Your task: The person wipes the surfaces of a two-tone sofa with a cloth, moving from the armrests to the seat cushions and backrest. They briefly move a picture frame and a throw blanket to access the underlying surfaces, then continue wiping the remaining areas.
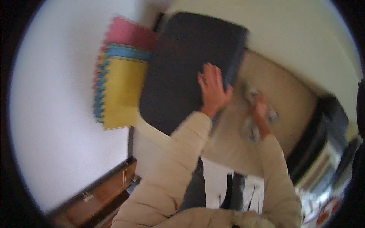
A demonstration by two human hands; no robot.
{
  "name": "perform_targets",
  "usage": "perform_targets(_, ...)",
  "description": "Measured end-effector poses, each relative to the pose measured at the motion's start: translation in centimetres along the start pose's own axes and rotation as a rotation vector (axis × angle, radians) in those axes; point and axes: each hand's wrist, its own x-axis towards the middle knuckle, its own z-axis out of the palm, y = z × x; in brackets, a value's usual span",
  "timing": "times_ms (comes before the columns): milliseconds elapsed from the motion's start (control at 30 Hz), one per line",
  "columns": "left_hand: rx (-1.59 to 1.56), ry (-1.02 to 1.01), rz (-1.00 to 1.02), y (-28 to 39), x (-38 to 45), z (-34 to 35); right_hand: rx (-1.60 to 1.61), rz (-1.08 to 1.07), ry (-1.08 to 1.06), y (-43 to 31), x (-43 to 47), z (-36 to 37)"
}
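A large dark panel with rounded corners stands before me, a pale rim along its lower left edge. My left hand lies flat near its right side, the fingers spread. Right of the panel is a tan surface, probably cardboard. My right hand is blurred over it, among several small whitish, seemingly clear items. Whether this hand grips one of them is unclear.
Interlocking foam mats, pink, blue and yellow, stand left of the panel against a white wall. A brown wooden ledge runs at lower left. Black items and blurred clutter are at the right.
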Motion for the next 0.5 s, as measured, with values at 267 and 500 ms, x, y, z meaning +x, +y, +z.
perform_targets(267,0.176,0.142,0.076,-2.6,0.7,2.0,-0.690,-0.911,-0.792,-3.4,-29.2,6.4)
perform_targets(500,0.179,0.112,0.074,-3.5,1.6,1.4,0.404,-0.214,-1.134,-1.4,-21.4,-4.7)
